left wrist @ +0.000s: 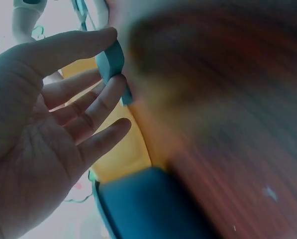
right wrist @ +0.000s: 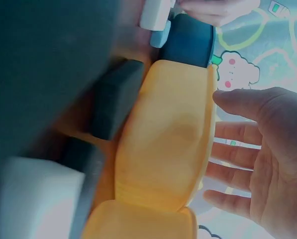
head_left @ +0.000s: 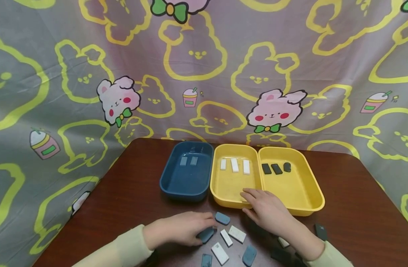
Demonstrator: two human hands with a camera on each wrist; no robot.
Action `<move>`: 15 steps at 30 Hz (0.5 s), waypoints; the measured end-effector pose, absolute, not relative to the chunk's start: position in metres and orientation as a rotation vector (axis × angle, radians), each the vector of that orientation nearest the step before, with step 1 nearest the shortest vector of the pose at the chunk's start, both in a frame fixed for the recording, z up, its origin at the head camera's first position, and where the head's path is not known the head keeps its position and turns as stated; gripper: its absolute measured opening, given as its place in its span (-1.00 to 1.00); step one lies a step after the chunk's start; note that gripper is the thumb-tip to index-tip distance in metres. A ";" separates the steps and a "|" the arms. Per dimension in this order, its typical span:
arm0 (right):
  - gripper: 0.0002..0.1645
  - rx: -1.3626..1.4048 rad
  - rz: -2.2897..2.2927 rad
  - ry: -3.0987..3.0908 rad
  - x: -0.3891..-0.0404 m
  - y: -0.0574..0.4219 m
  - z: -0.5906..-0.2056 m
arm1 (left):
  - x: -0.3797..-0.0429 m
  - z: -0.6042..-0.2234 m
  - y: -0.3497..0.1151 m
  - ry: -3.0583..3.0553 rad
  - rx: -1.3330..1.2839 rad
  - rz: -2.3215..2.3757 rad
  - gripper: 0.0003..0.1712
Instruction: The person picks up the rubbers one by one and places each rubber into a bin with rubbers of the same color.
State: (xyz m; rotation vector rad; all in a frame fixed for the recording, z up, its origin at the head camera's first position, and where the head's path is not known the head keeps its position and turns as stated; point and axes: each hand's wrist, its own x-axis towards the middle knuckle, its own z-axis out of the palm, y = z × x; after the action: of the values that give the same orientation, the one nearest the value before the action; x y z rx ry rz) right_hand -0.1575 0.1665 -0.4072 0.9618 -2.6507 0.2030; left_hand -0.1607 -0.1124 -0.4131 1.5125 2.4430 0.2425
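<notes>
My left hand (head_left: 185,228) pinches a blue block (head_left: 206,235) between thumb and fingertips; in the left wrist view the blue block (left wrist: 110,60) shows at the fingertips. Another blue block (head_left: 222,218) lies just beyond it on the table. My right hand (head_left: 269,212) is over the front edge of the middle yellow tray (head_left: 235,204), its fingers extended. Nothing shows between those fingers in the right wrist view. Around the hands lie white blocks (head_left: 237,234), more blue blocks (head_left: 249,256) and black blocks (head_left: 321,232), some partly hidden by the right arm.
A blue tray (head_left: 187,185) at the left holds two blue blocks (head_left: 193,161). The middle yellow tray has three white blocks (head_left: 235,165). In the right yellow tray (head_left: 300,193) lie three black blocks (head_left: 276,169). A patterned cloth (head_left: 204,89) hangs behind the brown table (head_left: 123,185).
</notes>
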 end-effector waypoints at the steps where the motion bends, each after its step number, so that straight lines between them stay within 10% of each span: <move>1: -0.48 0.970 0.194 -2.635 -0.160 0.165 -0.406 | -0.160 -0.412 -0.116 2.457 1.496 0.249 -0.43; 15: -0.24 1.012 0.185 -2.698 -0.178 0.136 -0.392 | -0.172 -0.379 -0.157 2.668 1.154 0.427 -0.54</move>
State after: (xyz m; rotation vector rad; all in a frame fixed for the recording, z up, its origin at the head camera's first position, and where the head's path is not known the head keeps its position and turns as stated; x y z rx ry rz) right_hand -0.1784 0.1363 -0.3922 1.0121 -2.6977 0.1853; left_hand -0.1719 -0.1571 -0.3786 1.1542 2.6678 0.4274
